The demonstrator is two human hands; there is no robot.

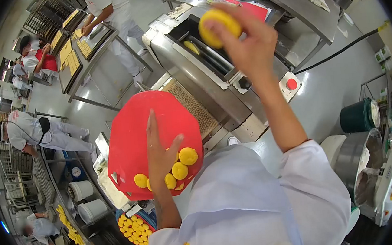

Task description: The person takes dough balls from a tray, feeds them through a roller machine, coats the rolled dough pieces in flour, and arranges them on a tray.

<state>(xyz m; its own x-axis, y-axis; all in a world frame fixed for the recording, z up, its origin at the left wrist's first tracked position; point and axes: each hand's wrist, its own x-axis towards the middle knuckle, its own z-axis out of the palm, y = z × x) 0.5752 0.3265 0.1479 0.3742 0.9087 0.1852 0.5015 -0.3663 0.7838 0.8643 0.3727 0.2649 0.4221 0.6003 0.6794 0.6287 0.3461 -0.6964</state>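
Note:
My right hand is raised over the steel machine, its fingers wrapped round a yellow dough ball. Inside the machine's dark opening, a piece of yellow dough lies by the rollers. My left hand is spread over a red board, fingers apart. Several yellow dough balls rest near the board's lower edge, some partly hidden behind that hand.
A red stop button sits at the machine's right end. Below left is a container of many dough balls. Co-workers stand around trays at upper left. A steel bowl and scale are at right.

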